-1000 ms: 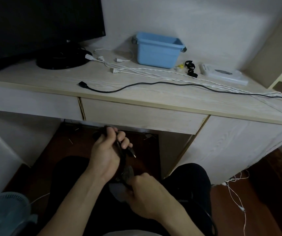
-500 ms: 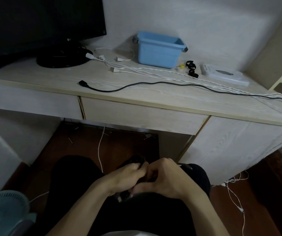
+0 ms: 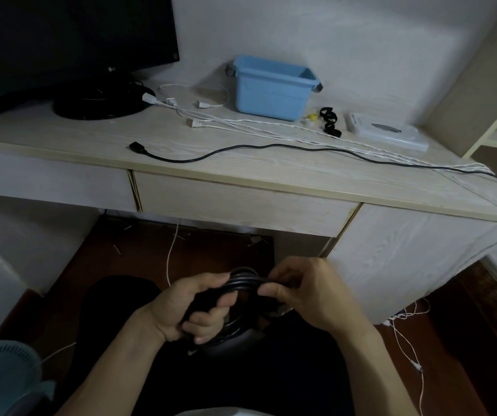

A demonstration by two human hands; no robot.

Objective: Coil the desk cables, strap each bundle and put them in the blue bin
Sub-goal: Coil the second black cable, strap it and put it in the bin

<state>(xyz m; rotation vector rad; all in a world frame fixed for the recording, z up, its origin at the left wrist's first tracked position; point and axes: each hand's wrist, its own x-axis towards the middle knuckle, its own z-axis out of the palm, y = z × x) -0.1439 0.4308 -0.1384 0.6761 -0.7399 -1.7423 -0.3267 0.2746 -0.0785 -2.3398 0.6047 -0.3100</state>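
left hand (image 3: 194,307) curls round coiled thick black rubber cable bundle (image 3: 242,282) over lap; right hand (image 3: 304,291) pinches its top, strap unclear; risk: loops spring loose if grip eases; light blue plastic bin (image 3: 271,91) well apart on desk

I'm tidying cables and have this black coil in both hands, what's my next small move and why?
Probably wrap the strap round the coil and close it: the left hand grips the loops, the right hand pinches something dark against them, likely a strap, and the bin waits on the desk.
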